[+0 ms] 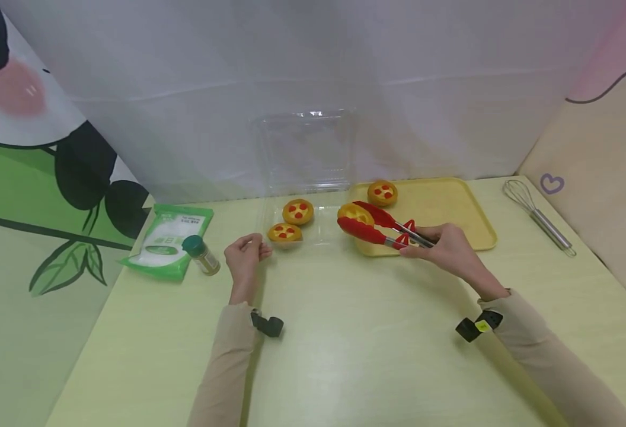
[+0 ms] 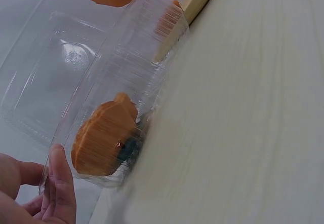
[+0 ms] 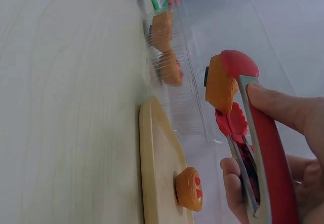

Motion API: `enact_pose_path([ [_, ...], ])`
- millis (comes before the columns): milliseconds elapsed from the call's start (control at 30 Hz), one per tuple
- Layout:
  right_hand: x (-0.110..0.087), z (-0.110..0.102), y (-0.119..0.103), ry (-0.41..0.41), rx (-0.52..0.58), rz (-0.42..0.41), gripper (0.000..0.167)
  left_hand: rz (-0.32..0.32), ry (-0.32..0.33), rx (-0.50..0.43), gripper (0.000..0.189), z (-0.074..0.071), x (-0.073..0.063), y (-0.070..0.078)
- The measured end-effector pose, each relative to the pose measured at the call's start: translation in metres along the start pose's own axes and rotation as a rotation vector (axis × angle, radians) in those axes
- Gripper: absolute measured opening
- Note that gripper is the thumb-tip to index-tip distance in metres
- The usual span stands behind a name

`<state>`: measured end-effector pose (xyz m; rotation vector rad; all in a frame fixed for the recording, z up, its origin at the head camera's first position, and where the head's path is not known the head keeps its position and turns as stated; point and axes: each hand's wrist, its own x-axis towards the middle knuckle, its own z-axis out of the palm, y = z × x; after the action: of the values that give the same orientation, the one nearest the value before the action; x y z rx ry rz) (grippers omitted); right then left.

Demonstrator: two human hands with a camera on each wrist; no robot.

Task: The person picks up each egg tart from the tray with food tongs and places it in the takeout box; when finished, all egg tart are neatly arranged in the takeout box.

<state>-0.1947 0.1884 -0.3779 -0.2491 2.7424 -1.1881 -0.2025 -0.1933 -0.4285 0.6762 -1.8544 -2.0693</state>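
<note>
My right hand (image 1: 449, 252) grips red-tipped metal tongs (image 1: 365, 230), which clasp a tart (image 1: 355, 212) above the tray's left edge, beside the container. At the near left corner of a clear plastic container (image 1: 333, 228), my left hand (image 1: 245, 258) pinches its rim, as the left wrist view shows. Inside the container's left half lie two tarts with red toppings, one behind (image 1: 298, 211) and one in front (image 1: 285, 232). Its transparent lid (image 1: 307, 148) stands raised at the back. Another tart (image 1: 382, 193) sits on the yellow tray (image 1: 441, 213), at its back left.
To the left lie a green and white bag (image 1: 168, 243) and a small jar with a green cap (image 1: 202, 255). A whisk (image 1: 539, 218) rests at the far right, right of the tray. A pale curtain (image 1: 425, 89) hangs behind the table.
</note>
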Motion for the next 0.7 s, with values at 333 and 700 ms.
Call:
enact_pose_path([
  [333,0.027,0.021,-0.021,-0.028,-0.028,-0.053,0.066,-0.015,-0.005,0.003,0.026,0.0,-0.003,0.001],
  [700,0.054,0.033,-0.047,-0.014,-0.177,-0.166,0.035,-0.005,-0.005,0.002,0.027,0.0,-0.001,0.0],
])
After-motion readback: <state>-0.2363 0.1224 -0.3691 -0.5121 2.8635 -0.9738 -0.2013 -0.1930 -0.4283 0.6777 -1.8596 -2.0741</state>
